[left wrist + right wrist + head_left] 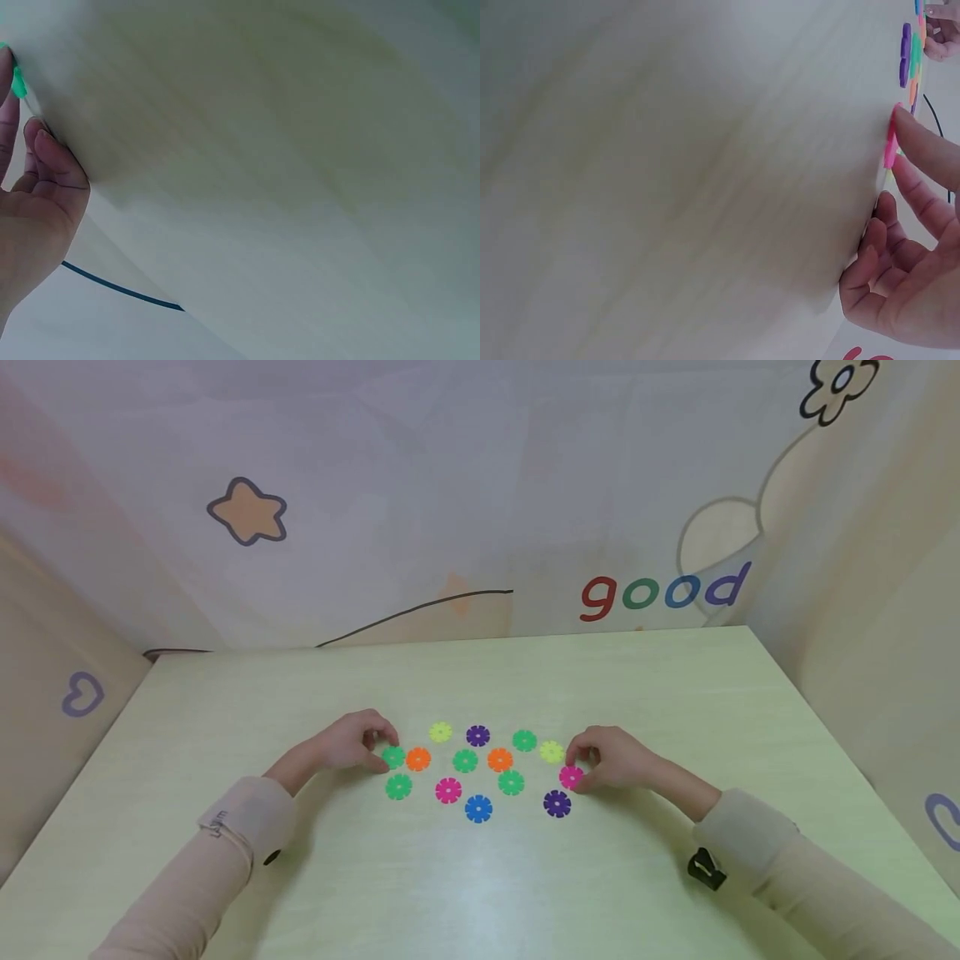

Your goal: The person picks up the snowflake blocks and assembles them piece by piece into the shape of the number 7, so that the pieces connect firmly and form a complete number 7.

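Several flat notched plastic discs in bright colours lie on the table near its middle. At the left end of the group, my left hand [351,742] pinches a green notched disc [393,757] between thumb and finger; a sliver of this green disc [19,84] shows in the left wrist view. Opposite, my right hand [621,758] pinches a pink notched disc [570,777] by its edges. The right wrist view shows the pink disc [891,144] edge-on between thumb and index finger, with the other fingers curled near the tabletop.
Between the hands lie an orange disc [418,759], a blue disc [478,808], a second pink disc [448,790] and others. A dark purple disc [557,803] sits just below the right hand, a yellow one [552,752] above. A printed curtain [420,510] borders the pale table [480,893].
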`<state>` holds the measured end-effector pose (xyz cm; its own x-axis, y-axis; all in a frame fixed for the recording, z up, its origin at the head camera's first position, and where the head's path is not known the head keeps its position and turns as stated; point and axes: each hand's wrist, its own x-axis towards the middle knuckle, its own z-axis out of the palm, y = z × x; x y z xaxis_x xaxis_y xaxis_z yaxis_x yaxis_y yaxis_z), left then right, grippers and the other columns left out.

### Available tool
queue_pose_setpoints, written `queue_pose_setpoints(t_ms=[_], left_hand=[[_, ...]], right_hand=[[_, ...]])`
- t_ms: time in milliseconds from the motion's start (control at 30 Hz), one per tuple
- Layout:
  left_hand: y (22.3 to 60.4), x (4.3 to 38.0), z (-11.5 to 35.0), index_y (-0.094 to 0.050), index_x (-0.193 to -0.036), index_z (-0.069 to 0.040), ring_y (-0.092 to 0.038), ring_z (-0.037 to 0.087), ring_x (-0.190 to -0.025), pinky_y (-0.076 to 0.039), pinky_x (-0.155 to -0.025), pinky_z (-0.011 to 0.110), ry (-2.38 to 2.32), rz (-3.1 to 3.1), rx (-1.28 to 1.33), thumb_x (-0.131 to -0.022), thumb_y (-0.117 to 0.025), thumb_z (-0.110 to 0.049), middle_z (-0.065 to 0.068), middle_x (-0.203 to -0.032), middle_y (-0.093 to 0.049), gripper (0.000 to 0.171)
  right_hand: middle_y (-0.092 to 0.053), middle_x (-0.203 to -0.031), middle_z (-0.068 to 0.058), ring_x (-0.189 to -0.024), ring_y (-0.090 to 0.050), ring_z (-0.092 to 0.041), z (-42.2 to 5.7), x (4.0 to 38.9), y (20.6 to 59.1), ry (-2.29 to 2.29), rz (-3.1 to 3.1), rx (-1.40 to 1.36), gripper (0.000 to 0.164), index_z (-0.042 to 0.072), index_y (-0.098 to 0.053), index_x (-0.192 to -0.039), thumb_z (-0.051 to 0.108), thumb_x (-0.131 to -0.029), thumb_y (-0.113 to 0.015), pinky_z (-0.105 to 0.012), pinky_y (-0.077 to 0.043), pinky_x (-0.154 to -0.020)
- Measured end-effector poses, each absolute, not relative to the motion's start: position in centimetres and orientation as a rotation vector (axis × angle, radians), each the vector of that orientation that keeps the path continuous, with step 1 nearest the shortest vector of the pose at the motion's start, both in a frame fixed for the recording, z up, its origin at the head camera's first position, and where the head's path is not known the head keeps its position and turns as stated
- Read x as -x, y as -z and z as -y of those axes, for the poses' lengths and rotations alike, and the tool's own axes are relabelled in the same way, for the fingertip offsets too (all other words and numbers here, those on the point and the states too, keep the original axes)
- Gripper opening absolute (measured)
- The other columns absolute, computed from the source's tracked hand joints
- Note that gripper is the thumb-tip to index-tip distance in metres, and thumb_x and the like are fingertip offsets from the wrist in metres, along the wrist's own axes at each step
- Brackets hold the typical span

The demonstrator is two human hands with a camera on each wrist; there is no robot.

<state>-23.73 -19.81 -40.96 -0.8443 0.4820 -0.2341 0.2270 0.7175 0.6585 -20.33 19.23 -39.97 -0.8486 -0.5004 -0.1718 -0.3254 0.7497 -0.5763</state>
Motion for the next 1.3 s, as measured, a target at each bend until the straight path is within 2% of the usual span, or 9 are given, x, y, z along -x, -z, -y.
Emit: queue_pose_setpoints(t_ms=[233, 533, 733, 900, 1067, 1167, 1300], left_hand=[[40.8, 23.8, 19.8, -0.058, -0.09, -0.003, -0.046, 0.019, -0.076, -0.041, -0.07, 0.029, -0.925, -2.531, -0.566, -0.072, -0.075, -0.004, 0.004, -0.08, -0.052, 0.024], [40.4, 23.4, 20.0, -0.061, -0.087, -0.001, -0.049, 0.018, -0.07, -0.045, -0.065, 0.028, -1.02, -2.474, -0.574, -0.08, -0.065, 0.0, 0.003, -0.074, -0.056, 0.008], [40.0, 23.0, 20.4, -0.063, -0.101, -0.003, -0.046, 0.015, -0.062, -0.042, -0.057, 0.024, -1.08, -2.425, -0.585, -0.085, -0.06, -0.002, 0.002, -0.069, -0.053, 0.017], [39.3, 22.4, 20.2, -0.061, -0.112, 0.0, -0.039, 0.016, -0.055, -0.036, -0.052, 0.022, -1.173, -2.348, -0.61, -0.089, -0.054, -0.002, 0.002, -0.063, -0.043, 0.023], [38.6, 21.6, 19.7, -0.058, -0.112, 0.004, -0.042, 0.017, -0.058, -0.04, -0.055, 0.026, -1.241, -2.329, -0.659, -0.089, -0.053, -0.001, 0.004, -0.069, -0.046, 0.024], [38.2, 21.1, 19.5, -0.058, -0.113, 0.005, -0.047, 0.019, -0.064, -0.046, -0.06, 0.031, -1.265, -2.354, -0.676, -0.089, -0.054, 0.0, 0.009, -0.075, -0.051, 0.025], [37.7, 20.5, 19.2, -0.057, -0.115, 0.006, -0.05, 0.023, -0.066, -0.048, -0.064, 0.036, -1.321, -2.37, -0.66, -0.089, -0.055, -0.002, 0.018, -0.081, -0.054, 0.027]], right_hand=[[-0.052, -0.075, 0.0, -0.073, -0.046, -0.017, -19.3, 20.1, 39.8, 0.835, -2.621, 0.655, 0.023, 0.009, -0.06, -0.081, 0.009, -0.068, -0.079, -0.029, -0.041, -0.065], [-0.055, -0.069, 0.001, -0.066, -0.048, -0.016, -19.6, 20.0, 39.6, 0.941, -2.528, 0.626, 0.014, 0.007, -0.061, -0.079, 0.003, -0.073, -0.073, -0.028, -0.044, -0.061], [-0.054, -0.065, 0.001, -0.058, -0.045, -0.014, -19.9, 19.7, 39.3, 1.009, -2.464, 0.609, 0.009, 0.005, -0.062, -0.08, 0.007, -0.077, -0.071, -0.024, -0.039, -0.052], [-0.052, -0.064, 0.001, -0.057, -0.045, -0.014, -20.0, 19.4, 39.0, 1.007, -2.476, 0.581, 0.009, 0.007, -0.062, -0.08, 0.009, -0.079, -0.07, -0.023, -0.038, -0.049], [-0.053, -0.066, 0.001, -0.064, -0.046, -0.016, -19.9, 19.2, 38.8, 1.022, -2.501, 0.579, 0.009, 0.007, -0.062, -0.081, 0.011, -0.079, -0.071, -0.025, -0.04, -0.055], [-0.054, -0.069, 0.0, -0.068, -0.047, -0.017, -19.8, 19.0, 38.5, 1.039, -2.516, 0.582, 0.01, 0.007, -0.063, -0.082, 0.012, -0.079, -0.071, -0.027, -0.041, -0.06], [-0.055, -0.072, 0.0, -0.07, -0.048, -0.018, -19.6, 18.6, 38.0, 1.07, -2.528, 0.589, 0.01, 0.006, -0.063, -0.084, 0.012, -0.079, -0.071, -0.029, -0.043, -0.064]])
